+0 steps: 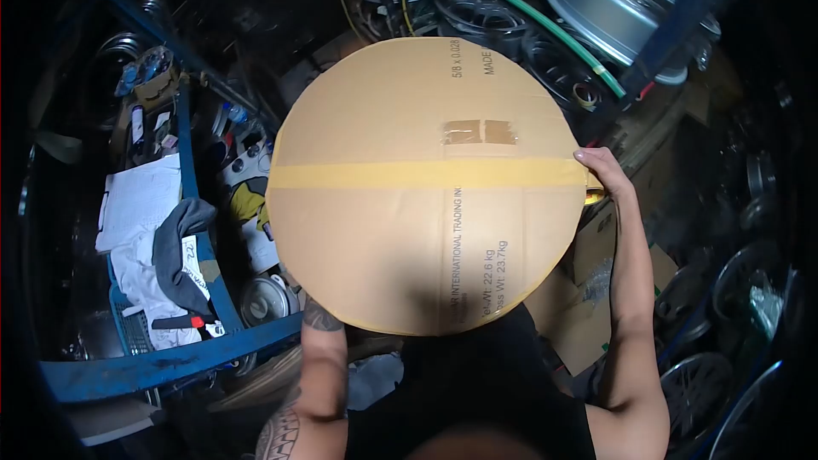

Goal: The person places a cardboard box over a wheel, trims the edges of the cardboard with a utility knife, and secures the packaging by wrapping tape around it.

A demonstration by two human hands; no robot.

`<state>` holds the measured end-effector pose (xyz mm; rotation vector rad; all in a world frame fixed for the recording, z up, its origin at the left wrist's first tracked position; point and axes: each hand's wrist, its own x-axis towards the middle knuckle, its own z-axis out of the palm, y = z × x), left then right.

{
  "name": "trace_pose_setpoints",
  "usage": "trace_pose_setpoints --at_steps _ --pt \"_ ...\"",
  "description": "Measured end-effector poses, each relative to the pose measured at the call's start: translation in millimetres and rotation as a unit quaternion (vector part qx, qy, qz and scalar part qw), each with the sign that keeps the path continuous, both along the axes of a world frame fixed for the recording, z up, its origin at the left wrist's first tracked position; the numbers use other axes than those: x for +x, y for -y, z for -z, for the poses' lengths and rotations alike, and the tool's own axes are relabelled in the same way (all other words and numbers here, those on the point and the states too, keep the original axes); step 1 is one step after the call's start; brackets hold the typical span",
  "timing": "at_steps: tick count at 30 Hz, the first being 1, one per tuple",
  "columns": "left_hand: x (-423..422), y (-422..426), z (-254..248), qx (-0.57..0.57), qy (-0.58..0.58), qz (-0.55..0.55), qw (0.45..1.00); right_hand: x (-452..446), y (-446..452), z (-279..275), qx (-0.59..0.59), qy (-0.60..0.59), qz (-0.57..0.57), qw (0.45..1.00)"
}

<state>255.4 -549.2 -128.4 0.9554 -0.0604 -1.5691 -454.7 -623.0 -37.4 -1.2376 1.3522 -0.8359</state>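
A big round cardboard disc [375, 247] with printed lettering fills the middle of the view. One strip of yellow tape [366, 175] runs straight across it, and yellow edging follows its rim. Two short pieces of brown tape [479, 132] sit above the strip. At the right rim, my right hand [605, 172] is closed on the disc, thumb on top and the other fingers mostly hidden. Just below that hand shows something shiny and yellow [594, 196], perhaps a tape roll. My left forearm [324, 349] passes under the disc's lower left edge, which hides my left hand.
Left stands a blue metal frame [145, 375] with papers [141, 196] and a grey cloth [181, 255]. Metal wheel rims [613, 0] are piled at the upper right, crossed by a green hose [528, 8]. Cardboard pieces [575, 324] and more wheels [694, 392] lie at right.
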Motion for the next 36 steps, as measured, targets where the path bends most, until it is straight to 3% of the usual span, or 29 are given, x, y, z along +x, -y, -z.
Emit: trace_pose_setpoints --at_steps 4,5,9,17,22,23,26,29,32,33,36 --pt "-11.7 -56.4 27.5 0.034 0.061 -0.062 0.996 14.6 -42.2 -18.2 -0.004 -0.052 -0.021 0.998" --pt "-16.5 -73.1 32.8 0.042 0.067 -0.074 0.994 15.6 -55.2 -14.0 -0.064 -0.067 -0.028 0.995" --pt "-49.6 -148.6 55.0 0.086 0.079 -0.129 0.985 26.3 -102.8 -27.2 -0.039 -0.007 0.023 0.999" --pt "-164.6 -275.4 106.4 0.181 0.051 -0.223 0.957 -27.8 -88.6 -5.0 -0.012 -0.011 -0.032 0.999" --pt "-213.1 -300.3 126.5 0.204 0.029 -0.249 0.946 -38.9 -60.2 0.1 -0.038 -0.029 -0.085 0.995" --pt "-220.0 -304.5 127.4 0.207 0.026 -0.254 0.945 -42.5 -59.1 -2.7 -0.026 -0.076 -0.096 0.992" --pt "-232.8 -314.6 128.4 0.217 0.024 -0.262 0.940 -43.4 -51.5 17.6 -0.055 -0.019 -0.064 0.996" --pt "-242.0 -318.9 128.8 0.211 0.031 -0.268 0.939 -43.5 -43.9 9.3 -0.027 -0.005 -0.107 0.994" --pt "-248.6 -327.0 126.8 0.201 0.047 -0.277 0.938 -36.3 -49.6 6.2 -0.085 -0.009 -0.115 0.990" --pt "-250.1 -331.2 124.7 0.199 0.054 -0.280 0.938 -41.4 -51.0 1.5 -0.078 -0.092 -0.126 0.985" --pt "-252.6 -338.7 108.8 0.176 0.078 -0.295 0.936 -35.1 -54.9 -16.8 -0.165 -0.091 -0.101 0.977"
